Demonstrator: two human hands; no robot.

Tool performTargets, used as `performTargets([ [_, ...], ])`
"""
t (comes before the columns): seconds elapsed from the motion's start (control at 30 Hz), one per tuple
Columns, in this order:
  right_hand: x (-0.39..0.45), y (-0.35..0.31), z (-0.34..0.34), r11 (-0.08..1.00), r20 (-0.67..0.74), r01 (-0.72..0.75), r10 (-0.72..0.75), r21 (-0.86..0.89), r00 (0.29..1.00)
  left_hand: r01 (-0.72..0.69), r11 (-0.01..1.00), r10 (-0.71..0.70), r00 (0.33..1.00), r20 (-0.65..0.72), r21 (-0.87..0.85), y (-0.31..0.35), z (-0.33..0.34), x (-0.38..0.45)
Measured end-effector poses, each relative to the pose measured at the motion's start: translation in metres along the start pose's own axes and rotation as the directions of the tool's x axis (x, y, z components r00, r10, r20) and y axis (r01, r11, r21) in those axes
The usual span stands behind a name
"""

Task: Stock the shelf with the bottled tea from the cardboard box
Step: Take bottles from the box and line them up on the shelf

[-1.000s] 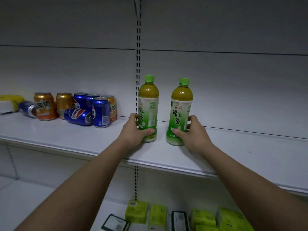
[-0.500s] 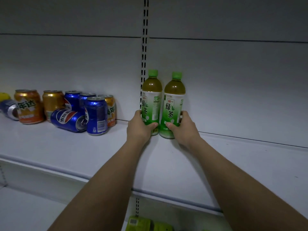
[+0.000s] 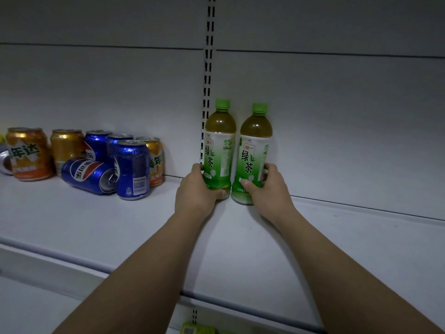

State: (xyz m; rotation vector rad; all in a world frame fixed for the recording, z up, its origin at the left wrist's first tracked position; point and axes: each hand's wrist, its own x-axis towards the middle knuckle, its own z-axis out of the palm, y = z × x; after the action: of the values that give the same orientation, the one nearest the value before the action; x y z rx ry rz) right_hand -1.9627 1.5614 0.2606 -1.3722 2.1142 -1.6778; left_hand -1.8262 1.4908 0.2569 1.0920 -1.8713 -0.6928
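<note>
Two tea bottles at the back of the shelf

Your left hand (image 3: 196, 189) wraps one bottle (image 3: 218, 150), your right hand (image 3: 267, 186) the other bottle (image 3: 255, 155); seat both flat on the shelf (image 3: 144, 237) against the back panel (image 3: 337, 131), then release.

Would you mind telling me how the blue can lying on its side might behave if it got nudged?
The lying blue can would probably roll, since it rests on its curved side on the smooth shelf. The upright blue can against its end may stop it going that way. Whether it is full or light I cannot tell.
</note>
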Motion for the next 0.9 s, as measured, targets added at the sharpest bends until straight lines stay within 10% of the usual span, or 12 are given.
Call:
performTargets([
  [0.23,-0.006,0.001,0.000,1.000,-0.009,-0.002,0.002,-0.004,1.000,0.013,1.000,-0.013,1.000,0.006,0.024,0.003,0.002,-0.003],
  [0.4,-0.022,-0.022,-0.024,0.979,0.001,-0.149,0.151,-0.138,0.989,0.027,0.898,-0.043,0.999,0.026,0.439,0.022,-0.012,-0.021],
  [0.9,-0.142,-0.085,-0.107,0.933,0.298,-0.026,0.141,-0.358,0.944,-0.160,0.851,-0.007,0.949,0.314,0.501,0.083,-0.088,-0.136],
])
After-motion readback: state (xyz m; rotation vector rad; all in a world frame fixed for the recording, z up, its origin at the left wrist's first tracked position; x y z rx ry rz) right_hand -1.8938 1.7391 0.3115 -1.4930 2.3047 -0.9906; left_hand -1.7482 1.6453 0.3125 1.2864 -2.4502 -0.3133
